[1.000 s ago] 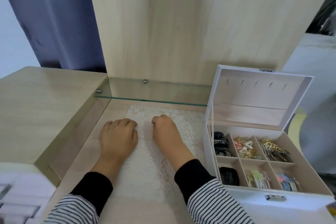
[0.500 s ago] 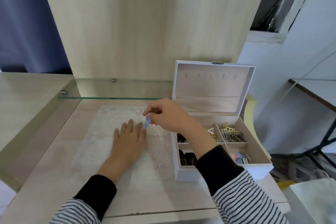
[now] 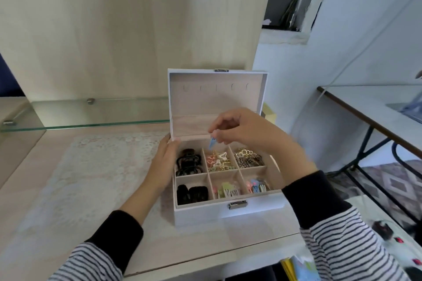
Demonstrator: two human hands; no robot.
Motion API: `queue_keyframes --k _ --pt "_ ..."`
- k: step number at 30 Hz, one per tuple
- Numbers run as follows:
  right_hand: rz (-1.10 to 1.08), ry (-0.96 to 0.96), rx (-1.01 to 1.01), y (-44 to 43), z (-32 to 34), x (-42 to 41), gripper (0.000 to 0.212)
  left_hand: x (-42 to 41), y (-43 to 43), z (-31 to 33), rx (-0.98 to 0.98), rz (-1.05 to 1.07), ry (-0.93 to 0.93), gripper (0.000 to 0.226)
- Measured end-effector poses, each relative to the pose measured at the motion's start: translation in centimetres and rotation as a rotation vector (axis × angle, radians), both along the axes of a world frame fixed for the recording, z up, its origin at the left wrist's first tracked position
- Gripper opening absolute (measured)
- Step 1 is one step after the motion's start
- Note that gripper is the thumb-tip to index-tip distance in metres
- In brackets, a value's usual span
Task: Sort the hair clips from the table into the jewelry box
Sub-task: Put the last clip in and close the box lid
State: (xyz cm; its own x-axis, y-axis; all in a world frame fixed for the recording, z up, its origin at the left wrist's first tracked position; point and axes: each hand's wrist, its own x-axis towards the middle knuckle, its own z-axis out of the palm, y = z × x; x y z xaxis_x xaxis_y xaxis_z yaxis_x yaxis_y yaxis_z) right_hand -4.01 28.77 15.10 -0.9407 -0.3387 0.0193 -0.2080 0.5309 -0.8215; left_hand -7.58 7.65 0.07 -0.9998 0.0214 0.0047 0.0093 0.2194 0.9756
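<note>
Two hands are at the open white jewelry box (image 3: 228, 214), sitting on the pale wooden table (image 3: 68, 223) just right of a lace mat (image 3: 91, 166). The right hand (image 3: 246, 130) is pinching a blue hair clip (image 3: 212, 142) over the far middle section — the left hand (image 3: 165, 157) is lying flat against the box's left wall. A glass shelf (image 3: 91, 112) is running along the far side.

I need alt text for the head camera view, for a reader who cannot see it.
A person's right hand pinches a small blue hair clip above the open white jewelry box, whose six sections hold sorted clips. The left hand rests against the box's left wall; a lace mat lies beside it.
</note>
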Motion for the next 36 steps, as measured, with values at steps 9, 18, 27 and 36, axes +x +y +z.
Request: queue_keyframes --k 9,18,27,36 --pt "0.025 -0.096 0.278 4.5 -0.5 0.2 0.005 1.8 2.7 4.1 0.247 0.011 0.022 0.043" --pt "0.019 -0.177 0.723 5.4 -1.4 -0.1 0.010 1.9 3.5 3.9 0.257 0.049 -0.003 0.044" --pt "0.004 -0.144 0.993 5.3 -2.2 -0.4 0.007 1.9 3.7 3.8 0.224 0.051 0.009 0.047" --pt "-0.028 -0.019 1.167 5.0 -3.6 -0.4 0.009 1.6 3.4 3.6 0.246 0.027 0.024 0.051"
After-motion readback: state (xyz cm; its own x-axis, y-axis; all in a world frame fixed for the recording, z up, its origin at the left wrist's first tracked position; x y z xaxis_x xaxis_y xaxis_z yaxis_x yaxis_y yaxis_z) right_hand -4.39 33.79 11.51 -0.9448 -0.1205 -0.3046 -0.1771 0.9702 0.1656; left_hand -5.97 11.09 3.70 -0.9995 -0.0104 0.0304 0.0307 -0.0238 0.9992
